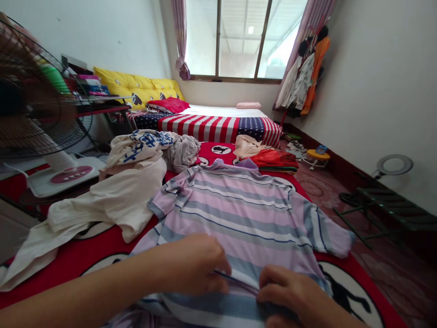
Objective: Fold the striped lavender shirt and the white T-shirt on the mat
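Well, hands [194,264] hold a striped shirt [235,209]; nearby blue print [147,142] is unreadable.

White walls [382,82], curtained window [239,41], flag-print bed [211,129], patterned floor [385,273]

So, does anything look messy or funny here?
Yes: the crumpled cream cloth lies bunched in a heap on the red cover, so it looks untidy beside the striped shirt, which is spread out much flatter.
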Motion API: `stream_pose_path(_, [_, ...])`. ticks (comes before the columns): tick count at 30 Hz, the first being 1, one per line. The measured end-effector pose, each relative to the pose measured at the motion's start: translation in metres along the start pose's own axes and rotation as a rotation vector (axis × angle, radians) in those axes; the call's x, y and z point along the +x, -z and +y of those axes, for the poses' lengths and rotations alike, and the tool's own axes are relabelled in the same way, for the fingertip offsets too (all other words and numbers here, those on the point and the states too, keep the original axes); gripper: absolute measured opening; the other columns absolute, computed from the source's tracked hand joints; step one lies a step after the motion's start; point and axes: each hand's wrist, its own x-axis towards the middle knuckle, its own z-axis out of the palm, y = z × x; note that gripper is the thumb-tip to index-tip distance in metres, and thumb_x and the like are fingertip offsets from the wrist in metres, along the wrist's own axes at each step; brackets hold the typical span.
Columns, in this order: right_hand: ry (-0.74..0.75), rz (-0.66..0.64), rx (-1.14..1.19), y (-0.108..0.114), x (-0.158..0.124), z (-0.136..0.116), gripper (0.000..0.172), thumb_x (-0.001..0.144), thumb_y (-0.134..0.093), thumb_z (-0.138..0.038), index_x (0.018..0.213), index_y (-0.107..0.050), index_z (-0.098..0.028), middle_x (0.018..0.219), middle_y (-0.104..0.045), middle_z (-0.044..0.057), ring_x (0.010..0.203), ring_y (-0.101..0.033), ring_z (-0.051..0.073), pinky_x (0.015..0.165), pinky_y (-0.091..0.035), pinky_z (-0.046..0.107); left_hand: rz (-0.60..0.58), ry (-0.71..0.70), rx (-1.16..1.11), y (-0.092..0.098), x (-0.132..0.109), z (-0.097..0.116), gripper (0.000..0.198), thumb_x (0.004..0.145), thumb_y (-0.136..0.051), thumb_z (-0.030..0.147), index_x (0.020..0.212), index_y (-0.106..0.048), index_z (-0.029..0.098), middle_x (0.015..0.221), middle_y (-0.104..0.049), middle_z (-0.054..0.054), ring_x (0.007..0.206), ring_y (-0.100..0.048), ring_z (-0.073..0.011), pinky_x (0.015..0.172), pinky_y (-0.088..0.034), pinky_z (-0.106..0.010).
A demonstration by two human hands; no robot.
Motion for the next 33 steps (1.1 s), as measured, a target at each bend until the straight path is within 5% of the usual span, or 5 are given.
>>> stream_pose_path(6, [-0.050,0.302,0.044,0.012,0.042,0.027,0.019,0.089,-0.051,-0.026,0.095,-0.068,-0.021,0.082,-0.066,0.003,0.068,-0.061,0.013,0.063,-0.045,0.023,0.413,0.165,0.101,0.001,0.113,-0.046,0.046,0.094,-0.047,0.037,0.135,-0.051,0.018,0.135,-0.056,-0.012,0.126,-0.050,-0.0247,0.105,-0.039,-0.037])
stream_pose_path(12, [-0.333,0.816,-0.258,0.056,0.005,0.148,0.031,0.082,-0.051,-0.041,0.097,-0.067,-0.020,0.107,-0.064,0.010,0.103,-0.060,0.027,0.093,-0.044,0.042,0.510,0.384,0.223,-0.036,0.140,-0.095,0.066,0.089,-0.036,0.064,0.145,-0.038,0.028,0.157,-0.022,-0.009,0.144,-0.016,-0.0327,0.115,-0.013,-0.052])
stream_pose_path(18, [-0.755,0.608,-0.186,0.074,-0.042,0.234,0.061,0.062,-0.058,-0.066,0.091,-0.068,-0.013,0.105,-0.066,0.018,0.107,-0.058,0.038,0.093,-0.045,0.047,0.533,0.377,0.224,-0.039,0.138,-0.096,0.065,0.089,-0.035,0.065,0.144,-0.039,0.030,0.157,-0.024,-0.009,0.145,-0.016,-0.0316,0.115,-0.013,-0.051])
stream_pose_path(25, [-0.675,0.702,-0.272,0.070,-0.035,0.191,0.022,0.066,-0.058,-0.044,0.064,-0.056,-0.022,0.124,-0.062,0.012,0.109,-0.061,0.035,0.090,-0.046,0.044,0.539,0.376,0.215,-0.038,0.139,-0.096,0.065,0.089,-0.036,0.064,0.144,-0.040,0.029,0.156,-0.025,-0.010,0.145,-0.017,-0.0314,0.115,-0.014,-0.050])
stream_pose_path(33, [-0.450,0.631,-0.158,0.062,-0.011,0.135,0.037,0.085,-0.051,-0.049,0.105,-0.064,-0.020,0.107,-0.069,0.009,0.090,-0.067,0.024,0.079,-0.051,0.035,0.539,0.380,0.194,-0.038,0.139,-0.096,0.065,0.089,-0.037,0.064,0.143,-0.040,0.029,0.156,-0.025,-0.009,0.145,-0.016,-0.0312,0.115,-0.013,-0.050])
